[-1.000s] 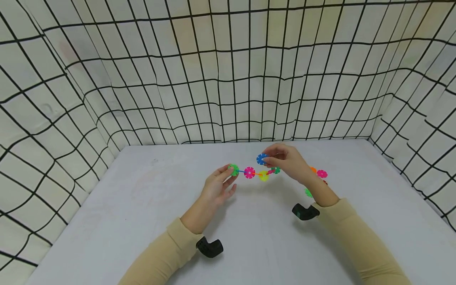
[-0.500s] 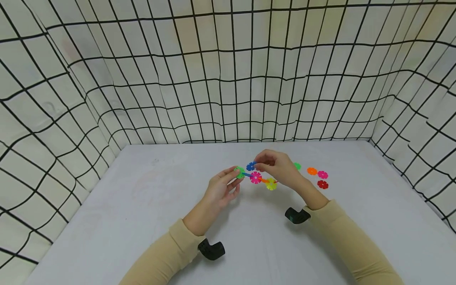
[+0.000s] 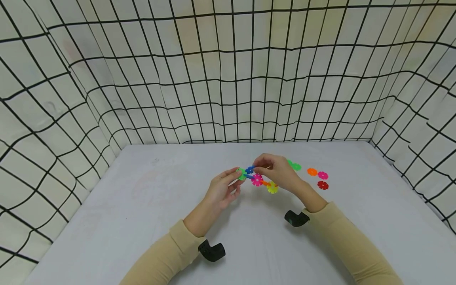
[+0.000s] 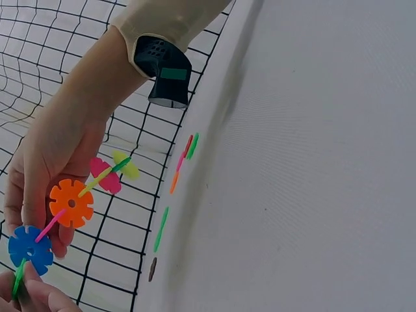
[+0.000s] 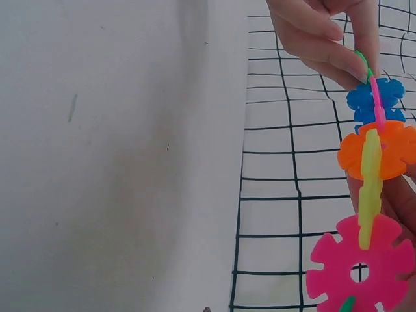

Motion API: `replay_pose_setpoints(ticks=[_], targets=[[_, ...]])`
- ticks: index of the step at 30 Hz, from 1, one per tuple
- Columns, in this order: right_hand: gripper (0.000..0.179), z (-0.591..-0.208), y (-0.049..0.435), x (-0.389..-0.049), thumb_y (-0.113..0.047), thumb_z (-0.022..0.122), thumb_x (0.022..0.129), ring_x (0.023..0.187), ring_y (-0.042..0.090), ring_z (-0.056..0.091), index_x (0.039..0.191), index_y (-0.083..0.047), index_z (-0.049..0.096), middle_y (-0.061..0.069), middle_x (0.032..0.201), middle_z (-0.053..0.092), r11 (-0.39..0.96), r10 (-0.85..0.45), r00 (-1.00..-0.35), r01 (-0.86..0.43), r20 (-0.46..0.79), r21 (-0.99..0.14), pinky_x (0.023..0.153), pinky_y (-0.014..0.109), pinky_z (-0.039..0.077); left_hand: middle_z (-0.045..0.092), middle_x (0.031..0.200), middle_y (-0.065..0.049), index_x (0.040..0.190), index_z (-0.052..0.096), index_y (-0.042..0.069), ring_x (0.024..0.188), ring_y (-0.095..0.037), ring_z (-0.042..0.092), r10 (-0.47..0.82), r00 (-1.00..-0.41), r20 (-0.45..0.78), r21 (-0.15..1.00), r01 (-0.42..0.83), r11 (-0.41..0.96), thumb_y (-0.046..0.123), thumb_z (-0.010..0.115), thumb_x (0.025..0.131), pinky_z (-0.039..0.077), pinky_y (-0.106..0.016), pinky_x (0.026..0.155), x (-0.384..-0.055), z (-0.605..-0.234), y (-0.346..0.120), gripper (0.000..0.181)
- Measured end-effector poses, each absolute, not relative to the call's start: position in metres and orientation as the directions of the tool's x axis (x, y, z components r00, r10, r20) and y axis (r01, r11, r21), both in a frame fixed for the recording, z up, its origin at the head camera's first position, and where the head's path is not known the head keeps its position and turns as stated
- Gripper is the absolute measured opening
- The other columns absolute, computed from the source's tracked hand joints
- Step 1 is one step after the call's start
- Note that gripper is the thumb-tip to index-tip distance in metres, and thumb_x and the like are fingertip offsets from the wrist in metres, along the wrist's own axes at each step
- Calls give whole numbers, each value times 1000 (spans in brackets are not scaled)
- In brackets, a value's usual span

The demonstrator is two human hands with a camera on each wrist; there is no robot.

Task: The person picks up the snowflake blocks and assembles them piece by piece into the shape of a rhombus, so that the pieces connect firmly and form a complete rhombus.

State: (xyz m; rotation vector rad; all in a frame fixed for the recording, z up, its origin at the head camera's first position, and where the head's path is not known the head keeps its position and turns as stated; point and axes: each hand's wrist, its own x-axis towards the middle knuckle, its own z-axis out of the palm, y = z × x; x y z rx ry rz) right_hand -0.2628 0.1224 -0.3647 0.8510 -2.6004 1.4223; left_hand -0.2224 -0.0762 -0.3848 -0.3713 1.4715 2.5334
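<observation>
In the head view, my left hand [image 3: 224, 189] pinches a green snowflake disc [image 3: 242, 173] at the near end of a chain of slotted plastic discs. A blue disc in the chain follows the green one, then a pink disc [image 3: 257, 180], an orange one [image 4: 71, 203] and a yellow disc [image 3: 272, 187]. More pink, green and yellow discs hang at the far end in the left wrist view. My right hand [image 3: 279, 172] pinches a separate blue disc [image 3: 249, 170] right at the green disc's edge. Whether their slots interlock cannot be told. Its fingertips are partly hidden in the wrist views.
Loose discs lie on the white table [image 3: 153, 206] right of the hands: green [image 3: 295, 166], orange [image 3: 312, 171], pink [image 3: 323, 175] and red [image 3: 323, 185]. A dark brown disc [image 4: 153, 269] shows in the left wrist view. Black-gridded netting [image 3: 246, 87] surrounds the table's back and sides.
My right hand has moved left and down, bringing the blue disc to the green disc. The chain's far end has swung lower and my left hand has shifted slightly right.
</observation>
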Motion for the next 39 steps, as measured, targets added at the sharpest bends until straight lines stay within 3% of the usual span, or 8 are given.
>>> replay_pose_setpoints(ticks=[11,21,28,39], targets=[[9,-368,122,-259,-2,74,93,90,22,71,102,-4,73,4,96,74,410,-456,-815,-550,359,-728,83,35,60,69,89,-1,111,69,7,79,-11,63,33,-953,-301,826,-278,-491,10,69,99,49,-17,62,-221,-384,-75,12],[10,-373,121,-256,3,77,88,77,16,69,95,-3,74,7,89,75,397,-494,-712,-696,499,-599,75,26,59,68,89,0,103,71,8,72,-7,66,23,-952,-306,825,-277,-493,5,68,98,44,-15,58,-222,-387,-72,6],[15,-375,120,-256,9,79,84,77,19,70,93,-1,73,7,87,75,381,-553,-596,-802,582,-460,73,30,60,67,89,-2,105,72,6,68,-5,63,12,-950,-313,834,-281,-475,5,70,97,43,-13,57,-222,-392,-71,8],[13,-371,126,-258,2,78,88,85,20,74,100,-3,74,6,94,76,415,-564,-670,-735,482,-537,78,31,60,69,84,-1,94,73,9,67,-5,66,44,-955,-293,835,-278,-474,2,67,98,46,-14,57,-222,-394,-74,10]])
